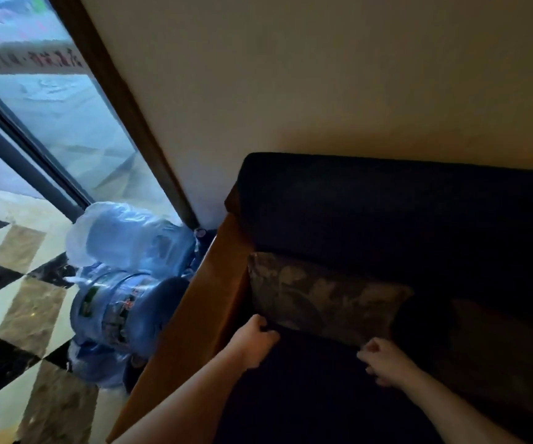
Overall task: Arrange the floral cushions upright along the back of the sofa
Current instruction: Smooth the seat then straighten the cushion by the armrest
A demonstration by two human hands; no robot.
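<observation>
**Dark sofa, one floral cushion propped at its left end**

Dark upholstery covers the sofa (387,219), whose backrest stands against a plain cream wall (323,75). A floral cushion (323,302), muted grey-brown with a leaf pattern, stands upright against the backrest at the sofa's left end, just beside the brown wooden armrest (201,309). The left hand (257,342) is curled closed at the cushion's lower left corner, fingers pinching the fabric edge. The right hand (383,360) is loosely curled at the lower right corner, touching the cushion's bottom edge; whether it actually has hold of the fabric I cannot tell. To the left of the armrest, blue water jugs (124,283) wrapped in clear plastic lie stacked on a checkered tile floor (18,283) beside a glass door (66,116).
</observation>
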